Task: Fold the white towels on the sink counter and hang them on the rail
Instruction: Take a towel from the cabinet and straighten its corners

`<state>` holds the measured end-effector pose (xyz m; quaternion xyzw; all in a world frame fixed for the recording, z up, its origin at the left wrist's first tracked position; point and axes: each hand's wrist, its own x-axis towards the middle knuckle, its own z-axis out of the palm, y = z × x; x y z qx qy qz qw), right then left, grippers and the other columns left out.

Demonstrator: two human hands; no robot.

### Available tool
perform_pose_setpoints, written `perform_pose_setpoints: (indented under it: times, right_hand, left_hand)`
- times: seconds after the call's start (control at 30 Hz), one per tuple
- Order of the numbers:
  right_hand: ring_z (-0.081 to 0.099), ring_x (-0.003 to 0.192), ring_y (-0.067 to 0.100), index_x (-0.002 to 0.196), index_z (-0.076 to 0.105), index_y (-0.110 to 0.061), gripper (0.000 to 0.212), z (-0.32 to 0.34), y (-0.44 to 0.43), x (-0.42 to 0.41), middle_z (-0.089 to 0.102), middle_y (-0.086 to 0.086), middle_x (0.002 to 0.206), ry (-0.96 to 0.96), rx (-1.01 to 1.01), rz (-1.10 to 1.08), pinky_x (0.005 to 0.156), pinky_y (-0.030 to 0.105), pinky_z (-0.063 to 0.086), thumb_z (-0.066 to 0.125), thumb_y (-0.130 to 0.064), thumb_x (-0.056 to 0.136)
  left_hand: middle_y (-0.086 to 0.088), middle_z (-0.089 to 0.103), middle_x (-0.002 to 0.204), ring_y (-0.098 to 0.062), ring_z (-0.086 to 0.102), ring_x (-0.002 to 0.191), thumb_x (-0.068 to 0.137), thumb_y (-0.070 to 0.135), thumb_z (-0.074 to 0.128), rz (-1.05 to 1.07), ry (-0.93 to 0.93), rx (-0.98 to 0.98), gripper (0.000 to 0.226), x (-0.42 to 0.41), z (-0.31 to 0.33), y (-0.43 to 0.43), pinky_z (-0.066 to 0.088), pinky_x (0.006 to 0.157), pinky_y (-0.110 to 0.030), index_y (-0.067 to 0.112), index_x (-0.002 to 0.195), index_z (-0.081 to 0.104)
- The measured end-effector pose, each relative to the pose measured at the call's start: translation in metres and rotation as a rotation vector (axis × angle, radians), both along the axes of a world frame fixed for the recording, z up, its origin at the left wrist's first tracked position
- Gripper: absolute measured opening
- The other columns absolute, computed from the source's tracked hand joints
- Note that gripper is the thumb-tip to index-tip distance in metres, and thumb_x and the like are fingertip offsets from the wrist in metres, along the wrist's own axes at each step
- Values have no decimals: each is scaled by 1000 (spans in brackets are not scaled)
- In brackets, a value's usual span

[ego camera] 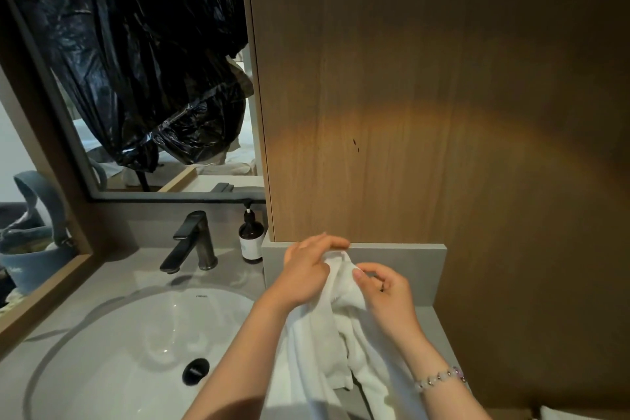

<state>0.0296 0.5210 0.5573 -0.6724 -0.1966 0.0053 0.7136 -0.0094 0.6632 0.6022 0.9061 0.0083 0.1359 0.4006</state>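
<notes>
A white towel (327, 334) hangs crumpled from both my hands above the right part of the grey sink counter (112, 274). My left hand (306, 271) pinches the towel's top edge with fingers curled over it. My right hand (385, 290) pinches the same edge just to the right, thumb and forefinger closed on the cloth. The towel's lower part drapes down onto the counter and past the bottom of the view. No rail is in sight.
A white basin (136, 334) with a dark drain sits at left, a dark faucet (191, 242) behind it. A brown pump bottle (251, 235) stands by the wooden wall panel (426, 95). A mirror (136, 78) reflects black plastic. A grey ledge (409, 269) runs behind my hands.
</notes>
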Motion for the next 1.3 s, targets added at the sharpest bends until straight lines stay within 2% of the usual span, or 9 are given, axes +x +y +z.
perform_pose_setpoints:
  times: [0.17,0.3,0.53,0.63,0.73,0.9,1.1,1.2,1.3]
  right_hand:
    - [63,67,-5,79,71,-14,21,2,-3,0,72,-13,69,-6,5,41,64,9,46,60,1,87]
    - [62,64,-1,79,73,-7,15,1,-8,9,71,-5,71,-6,-49,16,62,13,46,62,-3,88]
    - [51,56,5,65,69,-15,25,-2,-16,22,61,-4,57,-41,-371,46,57,25,39,74,-35,79]
    - [29,46,8,47,42,-16,51,-9,-25,23,34,-9,45,-72,-505,28,48,26,23,76,-44,74]
    - [16,45,10,48,22,-22,64,-12,-34,25,18,-9,44,-101,-626,48,46,24,14,75,-47,74]
    - [14,46,12,49,19,-22,63,-19,-61,34,16,-10,45,-37,-757,111,47,27,15,70,-42,81]
    - [18,47,9,46,27,-23,57,-27,-82,41,21,-9,47,71,-483,79,53,30,18,64,-26,89]
    - [19,50,10,48,30,-23,53,-24,-75,41,23,-10,51,28,-393,38,53,29,18,61,-23,90]
    - [21,51,8,53,31,-23,49,-12,-66,42,24,-10,52,-60,-367,86,52,27,18,60,-21,92]
  left_hand:
    - [20,53,104,0,38,118,67,26,39,-71,193,182,54,3,-3,0,-2,115,-41,38,118,56]
    - [20,51,90,-7,40,119,90,33,55,-48,228,370,15,4,3,7,-4,112,-43,33,101,66]
    - [17,53,87,-8,47,104,94,33,51,138,122,372,18,9,8,27,4,110,-39,29,96,68]
    - [14,57,93,-6,47,97,95,32,48,242,91,327,17,10,11,41,6,109,-37,33,88,64]
    - [14,56,92,-7,48,91,96,33,47,330,92,327,22,11,11,54,7,109,-37,33,78,59]
    - [9,52,82,-12,45,85,96,27,42,538,58,303,21,10,12,73,16,104,-37,29,83,60]
    - [-2,59,88,-23,51,89,95,23,45,681,153,205,20,7,2,96,30,98,-42,20,94,64]
    - [-2,61,103,-26,53,110,91,20,51,629,253,285,21,7,-3,87,29,103,-42,21,109,61]
    - [4,49,135,-13,45,123,83,18,68,310,41,132,61,10,-4,65,33,104,-30,19,138,41]
